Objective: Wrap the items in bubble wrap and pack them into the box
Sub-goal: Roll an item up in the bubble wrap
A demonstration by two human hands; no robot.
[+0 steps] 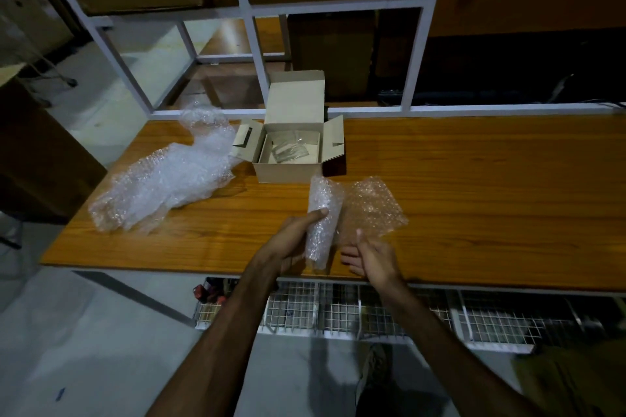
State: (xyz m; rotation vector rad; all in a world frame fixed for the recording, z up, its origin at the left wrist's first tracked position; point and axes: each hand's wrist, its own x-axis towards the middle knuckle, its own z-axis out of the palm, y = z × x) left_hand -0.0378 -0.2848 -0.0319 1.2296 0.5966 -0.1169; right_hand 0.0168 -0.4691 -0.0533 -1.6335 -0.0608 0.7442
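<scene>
While my left hand [295,240] grips the half-rolled bubble wrap [324,217] at the table's [474,186] near edge, its loose flap trails right, and my right hand [371,256] hovers beside it, fingers loosely spread. Behind, the open cardboard box [288,159] holds clear wrapped pieces.

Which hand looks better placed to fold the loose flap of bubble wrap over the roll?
The right hand, probably. It is open and free, beside the loose flap spread on the table. The left hand is busy gripping the rolled bundle.
</scene>
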